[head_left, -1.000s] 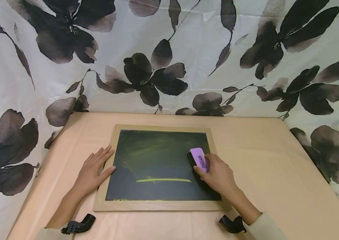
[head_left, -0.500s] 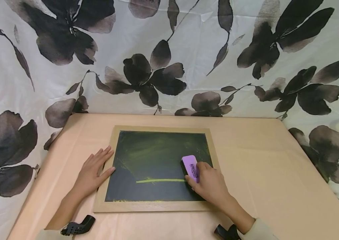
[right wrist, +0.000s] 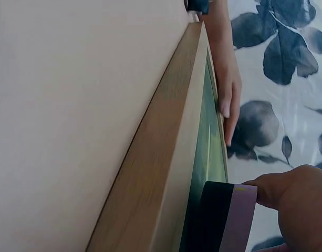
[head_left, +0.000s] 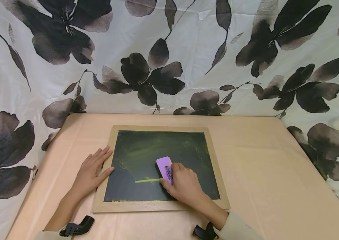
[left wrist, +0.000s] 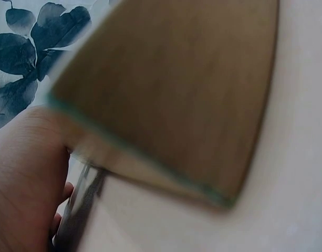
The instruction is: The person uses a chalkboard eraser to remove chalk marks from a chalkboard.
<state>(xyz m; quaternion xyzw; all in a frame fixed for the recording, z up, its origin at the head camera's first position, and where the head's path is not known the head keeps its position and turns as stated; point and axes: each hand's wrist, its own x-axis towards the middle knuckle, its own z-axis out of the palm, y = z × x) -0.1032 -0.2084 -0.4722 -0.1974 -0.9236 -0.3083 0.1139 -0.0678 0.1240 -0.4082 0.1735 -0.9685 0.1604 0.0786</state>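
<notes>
A small chalkboard (head_left: 127, 186) in a pale wooden frame lies on the table. My right hand (head_left: 185, 185) grips a purple eraser (head_left: 165, 168) with a black underside, near the middle of the board. A short yellow chalk line (head_left: 145, 180) runs leftward from the eraser, and yellow smears cover the upper part. My left hand (head_left: 89, 173) rests with straight fingers on the frame's left side. In the right wrist view, the black pad of the eraser (right wrist: 216, 218) is against or very close to the board; the fingers beyond it are partly hidden.
A light wood-coloured table (head_left: 256, 173) extends around the board. Behind it hangs a white cloth (head_left: 205, 43) with dark flowers. Each wrist wears a black camera mount (head_left: 77, 226). In the left wrist view the frame edge (left wrist: 161, 94) is blurred.
My right hand has moved left across the board with the eraser, along the yellow line. The line's right part no longer shows, and it is now shorter. My left hand has stayed put.
</notes>
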